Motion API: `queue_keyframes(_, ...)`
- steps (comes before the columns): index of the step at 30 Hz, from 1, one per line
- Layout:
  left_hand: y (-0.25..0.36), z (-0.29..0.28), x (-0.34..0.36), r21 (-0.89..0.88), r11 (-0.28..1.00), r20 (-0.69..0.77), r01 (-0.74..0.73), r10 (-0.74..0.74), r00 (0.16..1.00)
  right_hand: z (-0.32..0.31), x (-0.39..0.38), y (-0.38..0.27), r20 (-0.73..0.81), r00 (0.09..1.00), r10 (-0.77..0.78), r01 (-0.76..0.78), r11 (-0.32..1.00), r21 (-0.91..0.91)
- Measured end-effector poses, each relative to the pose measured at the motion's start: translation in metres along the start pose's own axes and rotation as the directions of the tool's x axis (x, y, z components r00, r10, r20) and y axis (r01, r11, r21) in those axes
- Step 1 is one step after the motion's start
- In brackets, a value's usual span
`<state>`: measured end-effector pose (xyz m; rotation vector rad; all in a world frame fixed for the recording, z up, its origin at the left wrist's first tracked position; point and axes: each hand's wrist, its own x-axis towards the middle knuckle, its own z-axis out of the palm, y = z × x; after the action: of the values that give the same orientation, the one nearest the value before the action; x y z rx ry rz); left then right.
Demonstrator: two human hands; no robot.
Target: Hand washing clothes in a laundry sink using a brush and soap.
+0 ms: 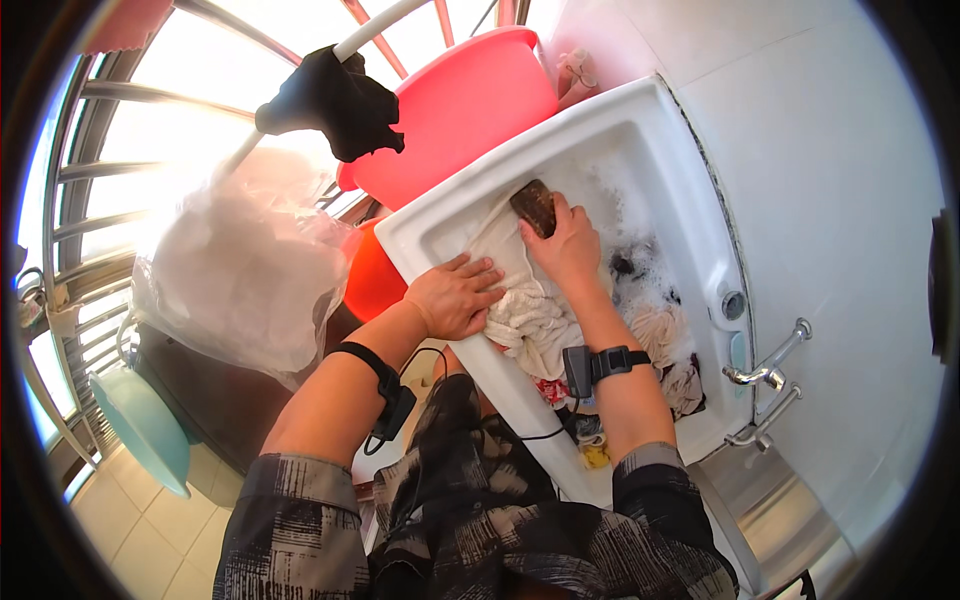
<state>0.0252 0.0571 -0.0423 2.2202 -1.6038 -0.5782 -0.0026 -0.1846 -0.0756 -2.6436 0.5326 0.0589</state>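
My right hand (568, 245) grips a dark brown rectangular block (534, 207) that looks like a scrubbing brush, though its underside is hidden. It rests over the upper part of a wet white cloth (533, 322) in a white sink (447, 197). My left hand (455, 295) lies with fingers stretched out at the sink's left rim, pressing the cloth's edge. Part of the cloth is bunched between my forearms. Suds (640, 265) and dark and beige wet clothes (658, 333) lie to the right of my right forearm.
A pink basin (465, 110) stands behind the sink, an orange one (373, 275) at its left. Metal taps (768, 376) stick out from the right wall. A plastic bag (240, 260), a black cloth (335, 105) on a pole and a pale green basin (145, 425) are left.
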Motion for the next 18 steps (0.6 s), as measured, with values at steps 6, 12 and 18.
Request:
queue_keyframes(6, -0.001, -0.006, -0.004, 0.037, 0.999, 0.000, 0.001, -0.001, 1.000, 0.006, 0.018, 0.016, 0.000, 0.950, 0.313, -0.309, 0.937, 0.161)
queue_keyframes(12, 0.001, -0.006, 0.002, 0.016, 1.000, -0.031, -0.004, 0.005, 1.000, 0.001, 0.026, 0.057, -0.097, 0.854, 0.511, -0.500, 0.858, 0.114)
queue_keyframes(18, 0.000, -0.010, -0.007, 0.007, 1.000, -0.050, 0.016, -0.016, 0.999, -0.015, -0.010, 0.017, -0.038, 0.982, 0.187, -0.173, 0.955, 0.241)
